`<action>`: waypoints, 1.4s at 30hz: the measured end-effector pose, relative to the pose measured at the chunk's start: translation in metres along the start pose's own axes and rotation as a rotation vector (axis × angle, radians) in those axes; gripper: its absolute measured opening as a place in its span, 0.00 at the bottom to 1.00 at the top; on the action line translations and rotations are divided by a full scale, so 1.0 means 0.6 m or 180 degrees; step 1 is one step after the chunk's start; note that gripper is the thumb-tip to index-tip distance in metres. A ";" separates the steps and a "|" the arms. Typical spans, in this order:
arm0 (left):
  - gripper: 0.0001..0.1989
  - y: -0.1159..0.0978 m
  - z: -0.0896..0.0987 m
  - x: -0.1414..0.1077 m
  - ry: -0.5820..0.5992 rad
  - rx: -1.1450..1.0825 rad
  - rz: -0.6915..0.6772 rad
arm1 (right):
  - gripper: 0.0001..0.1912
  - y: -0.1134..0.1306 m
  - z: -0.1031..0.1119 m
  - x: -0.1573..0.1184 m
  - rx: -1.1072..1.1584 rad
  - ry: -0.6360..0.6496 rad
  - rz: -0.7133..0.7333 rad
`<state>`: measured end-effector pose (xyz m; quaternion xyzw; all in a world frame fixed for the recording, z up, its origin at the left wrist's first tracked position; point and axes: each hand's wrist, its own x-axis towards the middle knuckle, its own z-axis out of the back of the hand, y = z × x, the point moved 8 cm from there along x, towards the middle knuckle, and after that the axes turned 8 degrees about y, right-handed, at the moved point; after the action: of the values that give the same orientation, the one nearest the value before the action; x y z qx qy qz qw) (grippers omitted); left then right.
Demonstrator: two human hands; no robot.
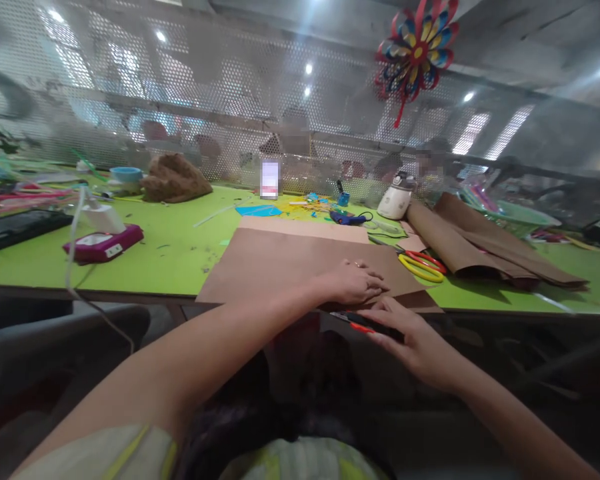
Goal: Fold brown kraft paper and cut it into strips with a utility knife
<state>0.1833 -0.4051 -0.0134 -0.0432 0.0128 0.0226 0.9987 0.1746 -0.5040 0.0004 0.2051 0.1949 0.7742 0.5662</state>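
Lying under flat-spread L grip (356,283), brown paper (285,263), nr R grip (414,339), closed round cutter (363,327).

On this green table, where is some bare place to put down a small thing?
A wide patch of green table, lightly specked, lies between the purple power strip and brown sheet. A smaller one is right of the folded brown paper. Behind the sheet is crowded: yellow scraps, glue gun, white bottle.
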 end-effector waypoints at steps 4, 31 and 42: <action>0.19 0.002 -0.006 0.002 0.0000 0.0012 -0.0035 | 0.15 0.011 -0.011 0.013 -0.0054 -0.0104 0.0040; 0.17 0.104 0.031 -0.325 -0.0399 -0.0617 0.0198 | 0.16 0.014 -0.035 0.022 0.0133 0.0129 -0.0163; 0.16 0.102 0.030 -0.323 -0.0449 -0.0547 0.0145 | 0.17 0.033 -0.047 0.043 0.0243 0.0200 -0.0250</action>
<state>-0.0123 -0.3510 0.0048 -0.1267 -0.0585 0.0493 0.9890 0.1365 -0.4872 -0.0104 0.1943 0.2499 0.7494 0.5815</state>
